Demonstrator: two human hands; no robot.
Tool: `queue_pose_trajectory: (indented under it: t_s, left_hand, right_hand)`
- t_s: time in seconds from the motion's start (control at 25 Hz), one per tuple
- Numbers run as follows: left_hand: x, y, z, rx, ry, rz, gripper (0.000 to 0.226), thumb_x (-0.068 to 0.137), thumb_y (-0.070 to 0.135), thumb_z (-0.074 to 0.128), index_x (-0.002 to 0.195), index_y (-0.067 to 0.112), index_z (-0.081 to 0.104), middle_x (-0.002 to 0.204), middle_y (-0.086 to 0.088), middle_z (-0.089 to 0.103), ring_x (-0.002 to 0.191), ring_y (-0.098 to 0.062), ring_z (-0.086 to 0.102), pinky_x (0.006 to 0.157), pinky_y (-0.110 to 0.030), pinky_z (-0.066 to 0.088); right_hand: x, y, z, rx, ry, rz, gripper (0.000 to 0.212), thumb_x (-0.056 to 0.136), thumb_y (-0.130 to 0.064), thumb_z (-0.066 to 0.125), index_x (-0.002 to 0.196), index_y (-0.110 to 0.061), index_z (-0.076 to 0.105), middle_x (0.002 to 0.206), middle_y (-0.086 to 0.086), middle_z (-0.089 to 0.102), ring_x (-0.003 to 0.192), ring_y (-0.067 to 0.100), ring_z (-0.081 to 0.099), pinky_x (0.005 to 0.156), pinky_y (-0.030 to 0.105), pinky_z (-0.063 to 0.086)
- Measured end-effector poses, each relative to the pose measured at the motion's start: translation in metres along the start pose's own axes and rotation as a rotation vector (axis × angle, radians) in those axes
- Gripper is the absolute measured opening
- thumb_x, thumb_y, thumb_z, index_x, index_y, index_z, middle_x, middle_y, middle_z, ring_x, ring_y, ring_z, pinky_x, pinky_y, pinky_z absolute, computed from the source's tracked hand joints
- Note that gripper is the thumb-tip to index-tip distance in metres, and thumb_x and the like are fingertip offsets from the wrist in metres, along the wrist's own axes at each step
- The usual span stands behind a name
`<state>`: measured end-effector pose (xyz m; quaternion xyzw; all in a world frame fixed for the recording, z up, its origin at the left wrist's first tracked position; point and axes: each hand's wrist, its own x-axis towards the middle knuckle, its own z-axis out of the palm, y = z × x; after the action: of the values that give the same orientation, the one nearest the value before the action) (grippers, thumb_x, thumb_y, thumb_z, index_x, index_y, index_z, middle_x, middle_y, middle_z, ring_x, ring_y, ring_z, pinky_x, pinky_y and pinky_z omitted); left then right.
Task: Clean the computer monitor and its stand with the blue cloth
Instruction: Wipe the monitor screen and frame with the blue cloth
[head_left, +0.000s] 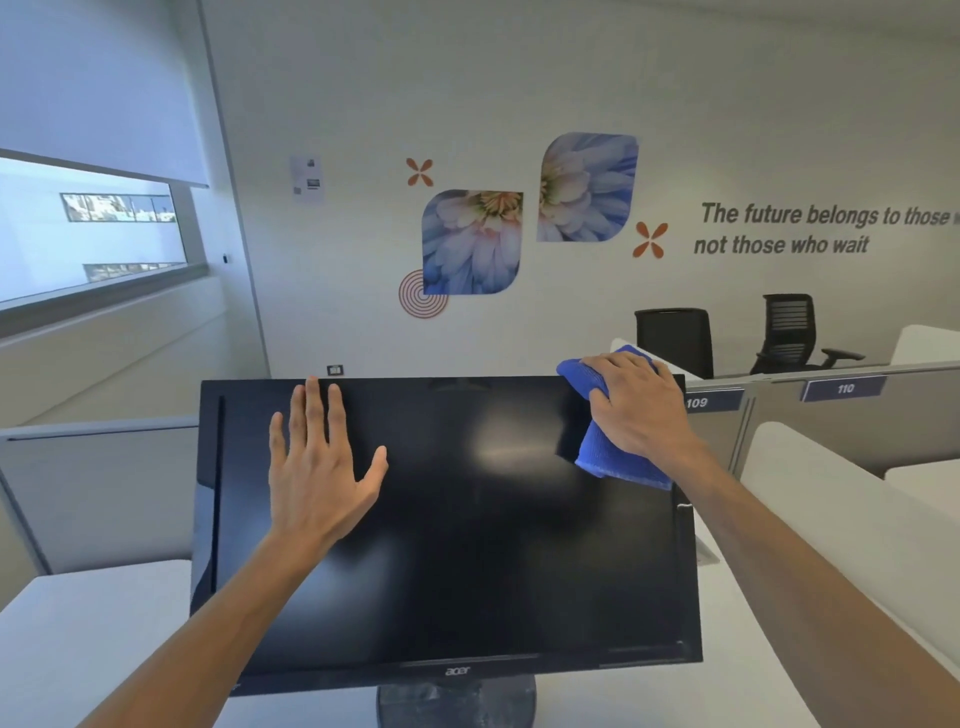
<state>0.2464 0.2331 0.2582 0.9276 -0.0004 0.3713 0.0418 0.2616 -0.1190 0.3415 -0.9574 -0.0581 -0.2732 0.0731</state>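
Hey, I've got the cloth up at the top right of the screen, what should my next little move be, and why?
Probably sweep the cloth leftward along the top of the monitor. Your right hand presses it at the top right corner, so the rest of the screen lies left and below. Your left hand, flat on the upper left, looks placed to steady it, but will need lifting as the cloth nears.

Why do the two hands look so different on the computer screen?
The left hand lies flat, fingers spread, holding nothing; the right hand curls around the blue cloth. The left sits upper left on the monitor; the right is at its top right corner. Both are bare and rest on the screen.
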Motion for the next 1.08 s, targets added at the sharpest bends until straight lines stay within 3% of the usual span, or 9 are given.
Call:
queue_pose_trajectory:
  t_s: [0.2, 0.32, 0.4, 0.52, 0.68, 0.8, 1.08]
  left_hand:
    - [0.001, 0.018, 0.002, -0.004, -0.002, 0.004, 0.094, 0.086, 0.063, 0.033, 0.156, 0.006, 0.008, 0.165, -0.015, 0.002, 0.152, -0.03, 0.003, 0.121, -0.053, 0.007]
    - [0.01, 0.032, -0.003, 0.01, -0.014, 0.19, 0.087, 0.089, 0.058, 0.032, 0.157, 0.012, 0.005, 0.166, -0.006, -0.001, 0.153, -0.021, -0.002, 0.122, -0.05, 0.001]
    - [0.018, 0.048, -0.006, -0.004, -0.044, 0.333, 0.08, 0.092, 0.054, 0.031, 0.158, 0.015, 0.006, 0.166, 0.0, -0.001, 0.152, -0.015, -0.003, 0.122, -0.05, 0.001]
    - [0.024, 0.078, -0.004, -0.03, -0.074, 0.467, 0.074, 0.094, 0.05, 0.029, 0.158, 0.017, 0.011, 0.166, 0.004, 0.001, 0.152, -0.011, -0.002, 0.122, -0.051, 0.004]
    - [0.023, 0.094, 0.003, -0.082, -0.108, 0.441, 0.078, 0.089, 0.042, 0.028, 0.158, 0.016, 0.004, 0.165, 0.005, -0.004, 0.151, -0.01, -0.008, 0.122, -0.051, 0.003]
    - [0.022, 0.094, 0.004, -0.098, -0.113, 0.437, 0.082, 0.083, 0.039, 0.029, 0.158, 0.016, 0.002, 0.165, 0.006, -0.005, 0.151, -0.01, -0.01, 0.122, -0.051, 0.003]
    - [0.016, 0.098, 0.004, -0.087, -0.106, 0.404, 0.084, 0.084, 0.04, 0.037, 0.158, 0.016, 0.004, 0.166, 0.004, -0.004, 0.152, -0.014, -0.006, 0.122, -0.051, 0.004]
  right_hand:
    - [-0.005, 0.036, -0.002, 0.002, 0.056, 0.011, 0.049, 0.088, -0.03, 0.034, 0.133, -0.022, 0.051, 0.134, -0.002, 0.055, 0.127, 0.022, 0.044, 0.112, 0.045, 0.026]
    - [-0.009, 0.053, -0.005, 0.21, 0.162, 0.152, 0.043, 0.092, -0.023, 0.037, 0.132, -0.02, 0.052, 0.131, 0.002, 0.056, 0.119, 0.025, 0.049, 0.103, 0.044, 0.035]
    - [-0.012, 0.063, -0.008, 0.407, 0.196, 0.303, 0.04, 0.096, -0.017, 0.037, 0.134, -0.022, 0.05, 0.126, 0.003, 0.056, 0.104, 0.024, 0.054, 0.089, 0.04, 0.042]
    - [-0.018, 0.069, -0.009, 0.607, 0.148, 0.361, 0.042, 0.098, -0.014, 0.033, 0.134, -0.024, 0.051, 0.11, 0.001, 0.058, 0.088, 0.016, 0.054, 0.079, 0.033, 0.037]
    - [-0.022, 0.078, -0.006, 0.78, 0.124, 0.498, 0.032, 0.096, -0.016, 0.032, 0.115, -0.026, 0.056, 0.085, -0.003, 0.055, 0.077, 0.014, 0.054, 0.068, 0.028, 0.04]
    - [-0.036, 0.086, 0.005, 0.846, 0.058, 0.646, 0.019, 0.097, -0.02, 0.034, 0.09, -0.023, 0.052, 0.081, 0.003, 0.052, 0.076, 0.018, 0.055, 0.067, 0.029, 0.043]
    - [-0.09, 0.084, 0.036, 0.845, 0.017, 0.683, 0.029, 0.097, -0.011, 0.034, 0.072, -0.021, 0.043, 0.068, 0.003, 0.042, 0.063, 0.015, 0.043, 0.061, 0.028, 0.035]
